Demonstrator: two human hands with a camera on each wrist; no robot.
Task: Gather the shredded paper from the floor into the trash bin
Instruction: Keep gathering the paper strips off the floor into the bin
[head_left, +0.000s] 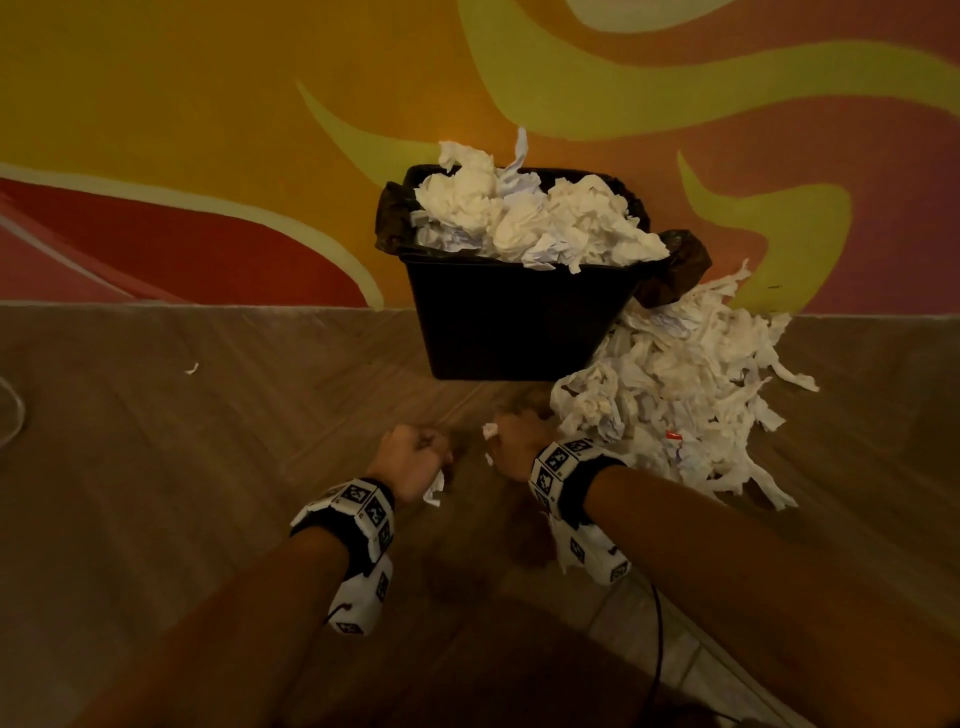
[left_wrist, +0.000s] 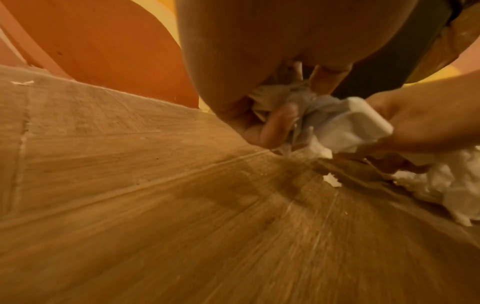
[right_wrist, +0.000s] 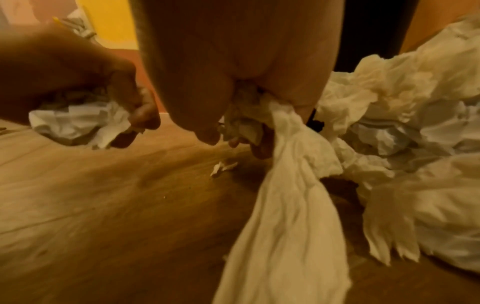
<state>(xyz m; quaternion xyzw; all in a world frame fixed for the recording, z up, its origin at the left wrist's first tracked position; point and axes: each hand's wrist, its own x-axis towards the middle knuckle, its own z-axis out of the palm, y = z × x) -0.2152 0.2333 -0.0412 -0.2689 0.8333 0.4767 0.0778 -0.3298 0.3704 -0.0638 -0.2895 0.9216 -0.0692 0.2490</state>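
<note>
Reaching low over the wooden floor (head_left: 208, 441), both hands sit in the lower middle of the head view. The left hand (head_left: 410, 460) is curled tight around a crumpled wad of paper (left_wrist: 293, 98). Just beside it, the right hand (head_left: 519, 441) grips a bunch of paper with a long white strip (right_wrist: 285, 216) hanging down. Each wrist wears a band (head_left: 358, 512) with black-and-white square codes; no words can be read. A big pile of shredded paper (head_left: 685, 384) lies at centre right, touching the black trash bin (head_left: 514, 317). The bin stands at the painted wall (head_left: 208, 104), heaped with paper above its rim.
</note>
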